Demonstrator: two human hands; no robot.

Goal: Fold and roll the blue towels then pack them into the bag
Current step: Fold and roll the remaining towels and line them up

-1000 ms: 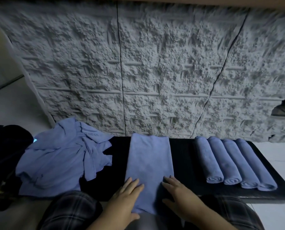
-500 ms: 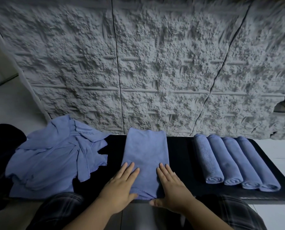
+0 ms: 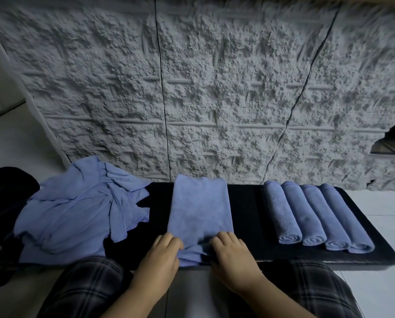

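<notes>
A folded blue towel [image 3: 200,207] lies lengthwise in the middle of the black bench [image 3: 247,210]. My left hand [image 3: 160,254] and my right hand [image 3: 232,254] grip its near end, fingers curled over a small bunched fold of cloth. Several rolled blue towels [image 3: 316,216] lie side by side on the bench's right part. A loose heap of unfolded blue towels [image 3: 77,210] covers the left end. A dark bag [image 3: 3,203] sits at the far left, mostly out of frame.
A rough grey textured wall panel [image 3: 214,88] stands right behind the bench. Light floor [image 3: 387,283] shows to the right and far left. My knees in plaid trousers [image 3: 84,288] are just below the bench's front edge.
My hands lay flat on the towel; they have slid back to its near end and curled over it, lifting the edge into a first turn.
</notes>
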